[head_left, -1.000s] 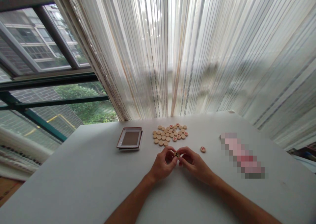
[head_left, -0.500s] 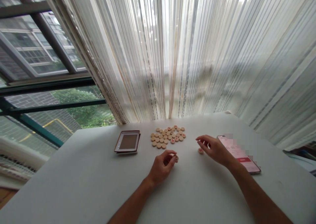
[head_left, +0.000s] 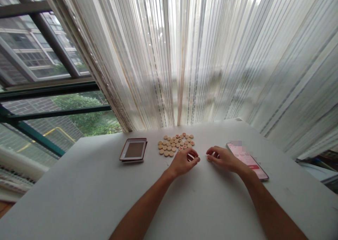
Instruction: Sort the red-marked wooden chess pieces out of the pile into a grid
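Observation:
Between thumb and fingertips, my left hand (head_left: 183, 162) pinches a round wooden Chinese chess piece (head_left: 199, 159) just above the white table. My right hand (head_left: 224, 158) faces it a short way to the right. Its curled fingers close on another Chinese chess piece (head_left: 208, 158), mostly hidden under the fingertips. Behind my left hand lies a cluster of Chinese chess pieces (head_left: 168, 148). Several show red marks and at least one a dark mark; many others look blank on top. My left fingers cover the cluster's near right edge.
A phone (head_left: 257, 172) with a pink screen lies right of my right hand. On the left sits a small flat tray-like case (head_left: 133, 149) with a brown middle and reddish rim. A striped sheer curtain (head_left: 182, 56) hangs along the far edge of the white table (head_left: 100, 183).
My left hand has moved right and slightly forward with its piece. My right hand has come down and left onto the piece that lay beside it, so both hands are closer together.

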{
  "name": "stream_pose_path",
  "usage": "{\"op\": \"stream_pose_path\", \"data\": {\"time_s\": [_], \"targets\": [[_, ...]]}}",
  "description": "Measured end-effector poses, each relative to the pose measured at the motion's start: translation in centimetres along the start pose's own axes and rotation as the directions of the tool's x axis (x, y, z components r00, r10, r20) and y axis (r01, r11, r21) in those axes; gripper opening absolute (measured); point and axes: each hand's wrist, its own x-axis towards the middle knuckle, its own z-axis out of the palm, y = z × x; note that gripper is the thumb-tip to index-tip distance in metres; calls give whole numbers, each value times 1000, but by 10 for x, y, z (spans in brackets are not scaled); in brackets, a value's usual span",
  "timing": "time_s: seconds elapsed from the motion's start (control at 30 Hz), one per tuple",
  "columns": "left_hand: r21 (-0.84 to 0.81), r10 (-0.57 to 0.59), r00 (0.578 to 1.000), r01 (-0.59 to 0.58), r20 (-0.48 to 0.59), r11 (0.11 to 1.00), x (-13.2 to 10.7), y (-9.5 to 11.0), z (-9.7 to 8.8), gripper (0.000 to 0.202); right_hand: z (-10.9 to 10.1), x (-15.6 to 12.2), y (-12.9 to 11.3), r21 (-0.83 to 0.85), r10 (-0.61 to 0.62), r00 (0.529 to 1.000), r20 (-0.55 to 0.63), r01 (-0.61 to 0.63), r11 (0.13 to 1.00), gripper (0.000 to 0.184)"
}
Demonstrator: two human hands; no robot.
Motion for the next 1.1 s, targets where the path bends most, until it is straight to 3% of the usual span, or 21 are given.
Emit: {"op": "stream_pose_path", "data": {"time_s": [0.2, 0.37, 0.57, 0.97, 1.1], "targets": [[99, 47, 999, -46, 0, 994, 20, -2, 18, 18, -1, 0, 0, 18, 13, 1000, 25, -14, 1000, 21], [227, 54, 998, -58, 24, 972, 15, -10, 25, 19, -2, 0, -1, 3, 19, 999, 43, -19, 1000, 17], [319, 94, 994, -72, -54, 945, 10, -12, 28, 16, -2, 0, 1, -19, 38, 999, 36, -37, 999, 14], [314, 96, 992, -65, -84, 947, 10, -12, 31, 13, -1, 0, 0, -22, 13, 1000, 21, -12, 1000, 14], [166, 89, 992, -73, -89, 983, 12, -14, 29, 12, -1, 1, -9, -38, -43, 998, -45, 41, 998, 16]]}}
